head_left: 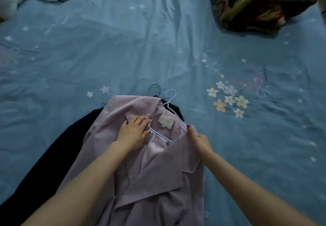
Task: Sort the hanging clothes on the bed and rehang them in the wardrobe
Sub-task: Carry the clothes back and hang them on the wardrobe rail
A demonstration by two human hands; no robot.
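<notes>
Early yet: the lilac jacket (150, 164) and a dark garment (53, 155) lie at the bed's (158, 49) near edge, unhung. Left hand (134, 130) rests flat on the collar; right hand (199, 139) pinches the lapel.

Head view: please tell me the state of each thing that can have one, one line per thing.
Lilac jacket: lying flat on the bed, front open, on top of the dark garment.
White hanger: inside the jacket, hook free.
Dark garment: flat, mostly covered.
Blue hanger: only hook visible.
Left hand: flat on the collar.
Right hand: pinches the right lapel.
</notes>
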